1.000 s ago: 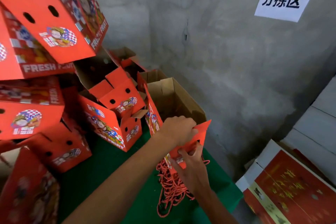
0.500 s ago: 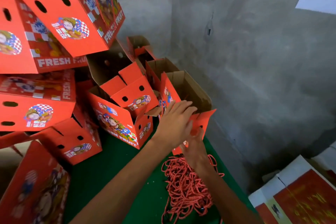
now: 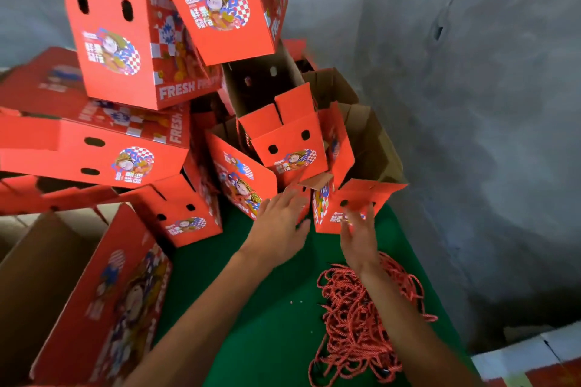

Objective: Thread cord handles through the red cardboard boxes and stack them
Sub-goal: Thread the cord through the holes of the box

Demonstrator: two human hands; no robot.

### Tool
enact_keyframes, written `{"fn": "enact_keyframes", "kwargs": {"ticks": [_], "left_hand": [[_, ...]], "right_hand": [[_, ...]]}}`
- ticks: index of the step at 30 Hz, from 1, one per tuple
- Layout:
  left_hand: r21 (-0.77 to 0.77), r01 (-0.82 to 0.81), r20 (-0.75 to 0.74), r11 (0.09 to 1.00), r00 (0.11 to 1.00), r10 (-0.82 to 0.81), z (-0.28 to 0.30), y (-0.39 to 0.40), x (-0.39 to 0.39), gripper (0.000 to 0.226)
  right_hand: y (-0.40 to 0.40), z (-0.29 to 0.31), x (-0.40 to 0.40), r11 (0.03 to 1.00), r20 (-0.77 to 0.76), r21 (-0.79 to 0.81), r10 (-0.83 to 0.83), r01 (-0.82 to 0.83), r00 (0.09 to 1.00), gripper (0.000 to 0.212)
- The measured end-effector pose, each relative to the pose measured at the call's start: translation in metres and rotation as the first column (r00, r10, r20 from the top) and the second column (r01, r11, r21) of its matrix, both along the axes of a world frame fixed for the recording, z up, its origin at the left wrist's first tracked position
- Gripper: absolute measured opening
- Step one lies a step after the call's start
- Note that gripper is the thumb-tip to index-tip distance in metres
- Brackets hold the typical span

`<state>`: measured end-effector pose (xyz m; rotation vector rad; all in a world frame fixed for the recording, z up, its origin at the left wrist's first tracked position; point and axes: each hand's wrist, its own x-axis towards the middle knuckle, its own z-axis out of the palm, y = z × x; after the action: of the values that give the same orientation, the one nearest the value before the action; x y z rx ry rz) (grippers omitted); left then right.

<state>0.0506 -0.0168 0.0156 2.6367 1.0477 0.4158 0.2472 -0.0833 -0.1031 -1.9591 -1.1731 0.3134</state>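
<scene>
An open red box [image 3: 361, 195] stands on the green table [image 3: 267, 308] near the wall, brown inside, its front flap hanging toward me. My left hand [image 3: 278, 228] hovers with fingers spread just left of that flap, holding nothing. My right hand [image 3: 360, 234] is below the flap, fingers loosely extended and blurred, fingertips near its printed face. A heap of red cord handles [image 3: 361, 317] lies on the table under my right forearm. Several more red boxes [image 3: 147, 41] are stacked at left and behind.
A grey concrete wall [image 3: 471, 104] bounds the table on the right. A large red box [image 3: 103, 302] lies open at the lower left. Flat white and red cartons [image 3: 531, 361] sit at the bottom right, below the table edge.
My left hand let go of the box flap, opened and drew back to the left. My right hand came away from under the flap. The camera tilted down and left.
</scene>
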Motion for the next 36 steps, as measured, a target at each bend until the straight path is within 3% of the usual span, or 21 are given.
{"fn": "enact_keyframes", "kwargs": {"ticks": [2, 3, 5, 8, 10, 12, 13, 14, 16, 22, 25, 27, 28, 29, 30, 31, 33, 36], "left_hand": [[-0.015, -0.082, -0.016, 0.997, 0.997, 0.081, -0.006, 0.003, -0.018, 0.047], [-0.019, -0.125, -0.023, 0.992, 0.992, 0.124, -0.008, 0.005, -0.028, 0.046], [0.007, -0.211, -0.061, 0.977, 0.976, 0.211, -0.011, 0.008, -0.051, 0.047], [0.068, -0.336, -0.078, 0.939, 0.937, 0.341, -0.008, 0.013, -0.083, 0.046], [0.075, -0.396, -0.101, 0.915, 0.910, 0.403, -0.004, 0.016, -0.098, 0.043], [0.070, -0.432, -0.112, 0.899, 0.892, 0.437, -0.001, 0.018, -0.112, 0.040], [0.066, -0.444, -0.110, 0.894, 0.887, 0.448, 0.000, 0.019, -0.118, 0.039], [0.062, -0.455, -0.107, 0.888, 0.882, 0.459, 0.000, 0.020, -0.125, 0.039], [0.060, -0.476, -0.101, 0.878, 0.872, 0.479, 0.001, 0.017, -0.138, 0.038], [0.084, -0.543, -0.129, 0.836, 0.826, 0.549, 0.010, 0.004, -0.183, 0.041], [0.105, -0.594, -0.141, 0.798, 0.785, 0.603, 0.016, 0.002, -0.208, 0.045], [0.084, -0.645, -0.135, 0.759, 0.748, 0.650, 0.022, -0.001, -0.219, 0.054], [0.043, -0.673, -0.128, 0.738, 0.729, 0.672, 0.024, -0.001, -0.225, 0.058], [-0.017, -0.698, -0.117, 0.716, 0.713, 0.692, 0.026, -0.001, -0.230, 0.059], [-0.075, -0.716, -0.117, 0.694, 0.698, 0.707, 0.026, 0.000, -0.235, 0.057], [-0.105, -0.729, -0.144, 0.677, 0.685, 0.715, 0.027, 0.002, -0.241, 0.051], [-0.079, -0.727, -0.225, 0.682, 0.680, 0.698, 0.027, 0.006, -0.251, 0.033], [-0.034, -0.676, -0.268, 0.736, 0.716, 0.645, 0.031, 0.005, -0.253, 0.024]], "right_hand": [[-0.006, -0.011, -0.011, 0.998, 0.034, -0.036, -0.054, 0.055, 0.998, 0.031], [-0.009, -0.017, -0.016, 0.988, 0.050, -0.151, -0.019, 0.026, 0.999, 0.031], [-0.018, -0.027, -0.024, 0.905, 0.053, -0.418, 0.111, -0.078, 0.992, 0.043], [-0.031, -0.045, -0.038, 0.786, 0.040, -0.592, 0.247, -0.176, 0.968, 0.053], [-0.035, -0.054, -0.051, 0.763, 0.136, -0.626, 0.309, -0.159, 0.941, 0.043], [-0.038, -0.058, -0.062, 0.764, 0.273, -0.637, 0.354, -0.108, 0.895, 0.015], [-0.040, -0.056, -0.067, 0.754, 0.303, -0.650, 0.371, -0.095, 0.878, 0.011], [-0.039, -0.057, -0.071, 0.754, 0.337, -0.652, 0.382, -0.079, 0.861, 0.029], [-0.041, -0.052, -0.079, 0.726, 0.352, -0.682, 0.433, -0.090, 0.830, 0.041], [-0.040, -0.058, -0.099, 0.662, 0.378, -0.746, 0.506, -0.068, 0.775, 0.030], [-0.034, -0.058, -0.126, 0.708, 0.449, -0.704, 0.500, -0.051, 0.741, 0.027], [-0.024, -0.055, -0.150, 0.763, 0.437, -0.643, 0.439, -0.068, 0.785, 0.030], [-0.020, -0.051, -0.164, 0.809, 0.349, -0.577, 0.371, -0.115, 0.860, 0.027], [-0.015, -0.047, -0.177, 0.854, 0.158, -0.485, 0.297, -0.188, 0.942, 0.025], [-0.010, -0.043, -0.190, 0.884, -0.106, -0.381, 0.248, -0.269, 0.963, 0.026], [-0.005, -0.039, -0.202, 0.911, -0.345, -0.254, 0.229, -0.325, 0.910, 0.027], [0.003, -0.029, -0.218, 0.948, -0.634, -0.067, 0.200, -0.311, 0.747, 0.020], [0.007, -0.014, -0.225, 0.961, -0.800, 0.028, 0.186, -0.274, 0.570, 0.006]]}}
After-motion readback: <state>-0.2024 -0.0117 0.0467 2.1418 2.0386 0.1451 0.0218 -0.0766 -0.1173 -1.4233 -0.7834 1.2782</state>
